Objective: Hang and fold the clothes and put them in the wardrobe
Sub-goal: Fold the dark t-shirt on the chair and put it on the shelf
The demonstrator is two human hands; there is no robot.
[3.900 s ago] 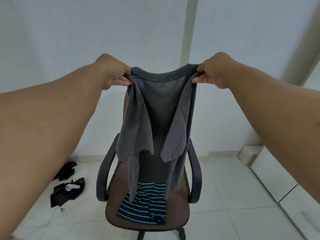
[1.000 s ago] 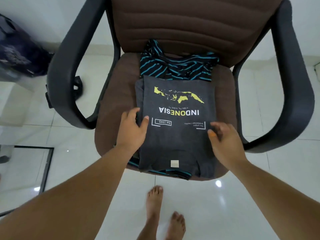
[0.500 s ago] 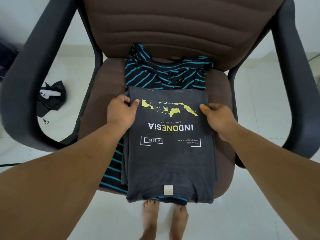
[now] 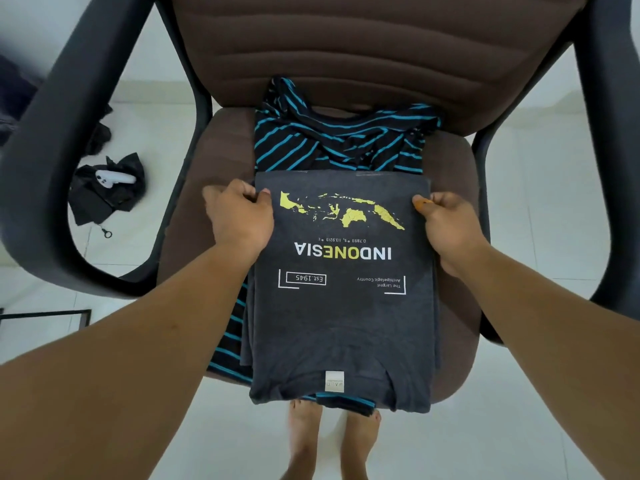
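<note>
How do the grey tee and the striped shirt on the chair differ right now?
The grey tee is plain charcoal with a yellow map and INDONESIA print; the striped shirt is black with teal stripes. The grey tee is folded into a neat rectangle, while the striped shirt looks rumpled. The grey tee lies on top, gripped by the left hand and right hand; the striped shirt lies underneath, unheld. Both rest on the chair seat.

2 shirts (image 4: 343, 323), 1 chair (image 4: 346, 46), 2 hands (image 4: 239, 216), 2 feet (image 4: 304, 431).

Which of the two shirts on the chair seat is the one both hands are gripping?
The grey INDONESIA shirt, folded on top. The left hand and right hand pinch its far corners; the black-and-teal striped shirt lies beneath it, untouched.
</note>
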